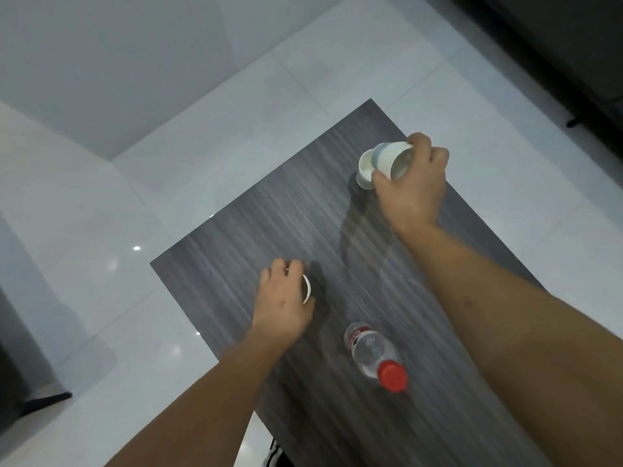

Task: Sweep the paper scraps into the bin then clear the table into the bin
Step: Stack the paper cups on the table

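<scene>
At the far right corner of the table, fingers and thumb of the right hand [411,183] are curled round a white paper cup [394,160], tipped on its side with its mouth facing the palm, and it's touching a second white cup [365,170] that stands upright on the dark wood-grain table [256,230]. Over near the left edge, the left hand [281,301] has its fingers wrapped over another small white cup [306,288], only the rim peeking out past the knuckles. Between the two forearms, closer to the camera, a clear plastic bottle [369,352] with a red cap [392,375] stands on the tabletop, apart from both hands. Glossy pale floor tiles [141,183] surround the table.
</scene>
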A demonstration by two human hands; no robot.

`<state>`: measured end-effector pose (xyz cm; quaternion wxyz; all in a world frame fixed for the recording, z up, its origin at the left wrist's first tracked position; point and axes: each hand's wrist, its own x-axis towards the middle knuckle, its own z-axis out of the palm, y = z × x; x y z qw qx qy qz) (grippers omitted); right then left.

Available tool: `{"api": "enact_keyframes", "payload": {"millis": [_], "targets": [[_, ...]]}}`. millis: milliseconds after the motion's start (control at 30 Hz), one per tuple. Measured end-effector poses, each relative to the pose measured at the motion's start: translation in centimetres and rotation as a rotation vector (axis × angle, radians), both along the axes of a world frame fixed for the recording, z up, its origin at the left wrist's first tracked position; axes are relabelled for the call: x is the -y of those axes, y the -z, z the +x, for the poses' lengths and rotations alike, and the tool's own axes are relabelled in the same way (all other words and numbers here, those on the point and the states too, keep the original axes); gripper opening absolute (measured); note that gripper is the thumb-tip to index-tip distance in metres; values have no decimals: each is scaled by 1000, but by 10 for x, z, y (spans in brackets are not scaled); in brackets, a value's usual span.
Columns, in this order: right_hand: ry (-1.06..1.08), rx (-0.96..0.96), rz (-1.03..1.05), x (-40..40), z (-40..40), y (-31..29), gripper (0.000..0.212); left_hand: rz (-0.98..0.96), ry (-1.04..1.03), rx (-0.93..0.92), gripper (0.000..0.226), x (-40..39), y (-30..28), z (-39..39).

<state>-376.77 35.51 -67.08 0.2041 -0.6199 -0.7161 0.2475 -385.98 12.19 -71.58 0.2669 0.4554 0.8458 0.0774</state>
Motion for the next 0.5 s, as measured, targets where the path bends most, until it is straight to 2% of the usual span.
{"api": "enact_keyframes", "payload": {"millis": [67, 167, 267, 400, 500], "targets": [[-98, 126, -93, -8, 2, 8, 59, 12, 13, -12, 51, 3, 1, 3], [-202, 238, -92, 2, 8, 19, 48, 21, 68, -46, 54, 7, 5, 7], [-245, 283, -71, 9, 13, 22, 49, 15, 85, -44, 62, 7, 5, 8], [-289, 324, -68, 8, 9, 16, 48, -79, 112, 0, 92, 6, 0, 6], [-300, 358, -144, 8, 7, 8, 47, -88, 87, 21, 92, 4, -5, 4]]}}
